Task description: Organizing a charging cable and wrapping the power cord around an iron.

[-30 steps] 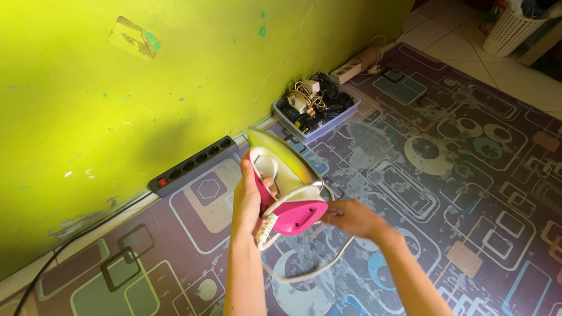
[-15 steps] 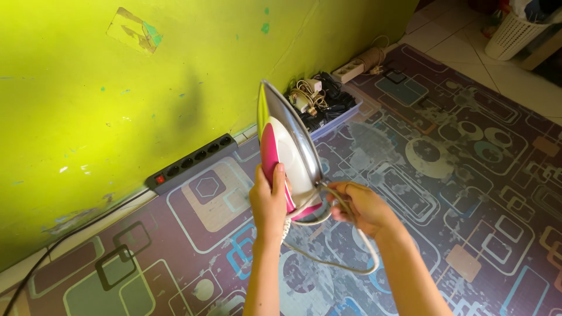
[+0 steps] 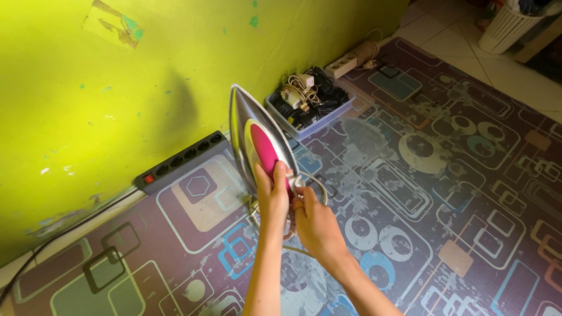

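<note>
1. Two hands, frame centre: left hand (image 3: 273, 196) clamped round the pink-and-white iron (image 3: 257, 143), held upright; right hand (image 3: 313, 225) closed on its cord (image 3: 316, 181).
2. Iron: likely heavy, rigid, smooth soleplate; grip by the handle.
3. Black power strip (image 3: 181, 161), left of centre.
4. Cable tray (image 3: 310, 99), upper centre.

Patterned floor mat (image 3: 445, 193): black power strip (image 3: 181, 162), cable-filled tray (image 3: 309, 100), white extension block (image 3: 341, 66).

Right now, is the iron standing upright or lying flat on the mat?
Upright: the iron points tip-up, its pink handle gripped by the left hand; the right hand is at its base. Whether it touches the mat: cannot tell.
</note>
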